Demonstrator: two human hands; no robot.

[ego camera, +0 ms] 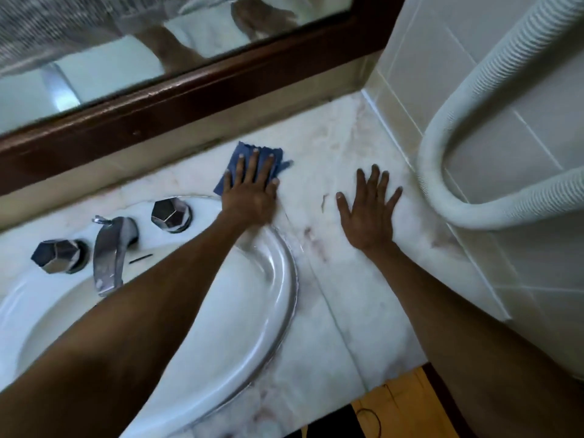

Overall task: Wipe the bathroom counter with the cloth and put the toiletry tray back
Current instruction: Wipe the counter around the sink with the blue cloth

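A blue cloth (241,154) lies flat on the pale marble counter (331,279), just behind the sink's rim. My left hand (252,191) presses down on the cloth with its fingers spread across it. My right hand (368,208) rests palm-down on the bare counter to the right, fingers apart, holding nothing. No toiletry tray is in view.
A white oval sink (221,327) fills the lower left, with a chrome tap (110,251) and two faceted chrome knobs (170,214) behind it. A wood-framed mirror (189,99) runs along the back. A ribbed white hose (442,172) loops over the tiled right wall.
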